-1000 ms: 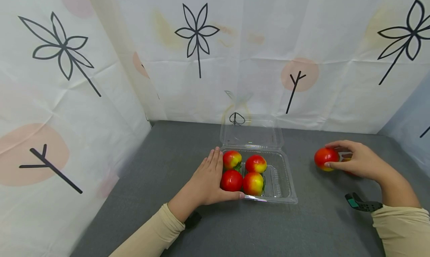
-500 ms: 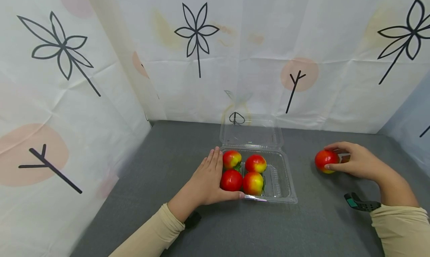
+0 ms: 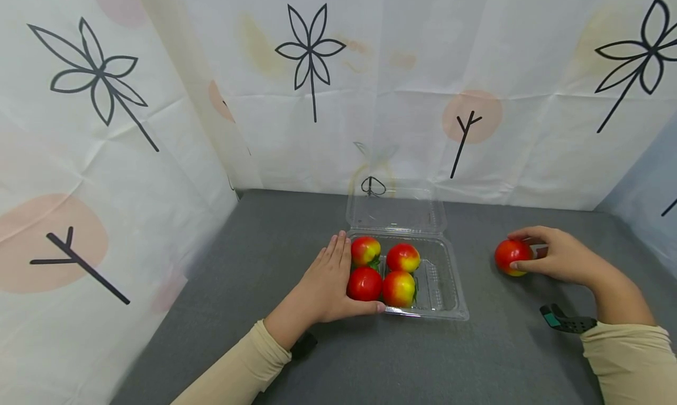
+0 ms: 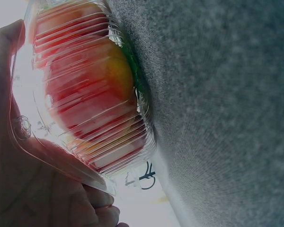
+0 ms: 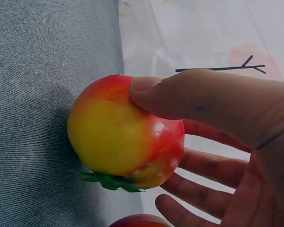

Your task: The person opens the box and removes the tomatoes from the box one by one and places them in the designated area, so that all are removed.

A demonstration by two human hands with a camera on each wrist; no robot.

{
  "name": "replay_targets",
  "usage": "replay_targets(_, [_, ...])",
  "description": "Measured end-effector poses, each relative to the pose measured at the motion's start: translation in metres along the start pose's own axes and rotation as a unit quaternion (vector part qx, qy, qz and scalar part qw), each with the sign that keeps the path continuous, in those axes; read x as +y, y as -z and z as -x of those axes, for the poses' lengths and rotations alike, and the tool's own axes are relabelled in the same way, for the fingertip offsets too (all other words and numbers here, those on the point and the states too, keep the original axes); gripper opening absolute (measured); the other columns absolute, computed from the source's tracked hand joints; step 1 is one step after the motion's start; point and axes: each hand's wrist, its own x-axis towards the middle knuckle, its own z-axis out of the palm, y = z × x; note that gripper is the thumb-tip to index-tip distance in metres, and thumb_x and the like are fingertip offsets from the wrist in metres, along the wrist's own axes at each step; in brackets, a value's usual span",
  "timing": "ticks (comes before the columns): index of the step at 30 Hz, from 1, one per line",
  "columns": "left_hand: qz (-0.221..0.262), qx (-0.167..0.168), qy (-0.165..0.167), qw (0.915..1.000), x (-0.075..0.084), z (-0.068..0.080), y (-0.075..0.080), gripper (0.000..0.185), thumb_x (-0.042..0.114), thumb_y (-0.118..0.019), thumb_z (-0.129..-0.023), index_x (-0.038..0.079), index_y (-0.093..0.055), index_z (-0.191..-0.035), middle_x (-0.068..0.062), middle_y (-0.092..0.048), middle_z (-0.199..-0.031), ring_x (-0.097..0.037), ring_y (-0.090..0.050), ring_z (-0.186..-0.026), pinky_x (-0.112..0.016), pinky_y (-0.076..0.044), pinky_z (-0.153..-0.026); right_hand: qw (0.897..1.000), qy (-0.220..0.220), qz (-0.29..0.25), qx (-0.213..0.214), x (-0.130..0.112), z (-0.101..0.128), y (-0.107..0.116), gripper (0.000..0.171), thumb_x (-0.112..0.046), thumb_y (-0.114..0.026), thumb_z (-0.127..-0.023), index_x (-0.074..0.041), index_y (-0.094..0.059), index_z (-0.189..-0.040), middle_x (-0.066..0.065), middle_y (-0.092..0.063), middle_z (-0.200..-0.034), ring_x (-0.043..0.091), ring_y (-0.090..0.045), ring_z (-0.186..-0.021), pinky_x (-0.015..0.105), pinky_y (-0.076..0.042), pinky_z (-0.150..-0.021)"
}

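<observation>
A clear plastic clamshell box [image 3: 455, 311] stands with its lid [image 3: 396, 214] raised; several red-and-yellow fruits [image 3: 403, 258] fill the left part of its base. My left hand [image 3: 330, 278] lies flat against the box's left side, fingers straight and thumb along the front rim. The left wrist view shows a fruit through the ribbed box wall [image 4: 85, 109] pressed to my palm [image 4: 19, 189]. To the right, my right hand [image 3: 552, 257] grips a loose fruit [image 3: 510, 256] on the table, thumb on top, fingers behind [image 5: 118, 137]. A second loose fruit [image 5: 137, 221] peeks out under that hand.
The grey felt tabletop [image 3: 370, 364] is walled in by white printed curtains [image 3: 317, 99] at the back and left. The right part of the box base holds nothing. Black wrist straps [image 3: 568, 323] sit on both forearms.
My right hand has sunk a little and drawn in tighter around the loose fruit, now covering the second fruit in the head view. The left hand and box have not moved.
</observation>
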Motion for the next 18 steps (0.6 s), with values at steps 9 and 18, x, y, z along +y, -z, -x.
replay_targets(9, [-0.001, 0.001, 0.000, 1.0000, -0.0003, -0.0005, -0.0005, 0.133, 0.092, -0.057, -0.080, 0.003, -0.015, -0.170, -0.013, -0.006, -0.180, -0.036, -0.008, -0.167, -0.054, -0.023, -0.133, 1.000, -0.008, -0.002, -0.002, -0.0032, -0.0002, -0.0012, 0.059, -0.021, -0.085, -0.091, 0.009, -0.062, -0.137, 0.036, -0.063, -0.132, 0.052, -0.066, -0.113, 0.057, -0.062, -0.087])
replay_targets(18, [-0.002, 0.003, -0.002, 1.0000, -0.0004, -0.0002, -0.0003, 0.132, 0.091, -0.056, -0.080, 0.003, -0.016, -0.170, -0.013, -0.007, -0.180, -0.036, -0.009, -0.167, -0.054, -0.023, -0.133, 1.000, -0.016, -0.003, -0.009, -0.0038, -0.0011, 0.0001, 0.063, -0.022, -0.084, -0.092, 0.009, -0.059, -0.141, 0.038, -0.060, -0.135, 0.054, -0.067, -0.111, 0.034, -0.060, -0.080])
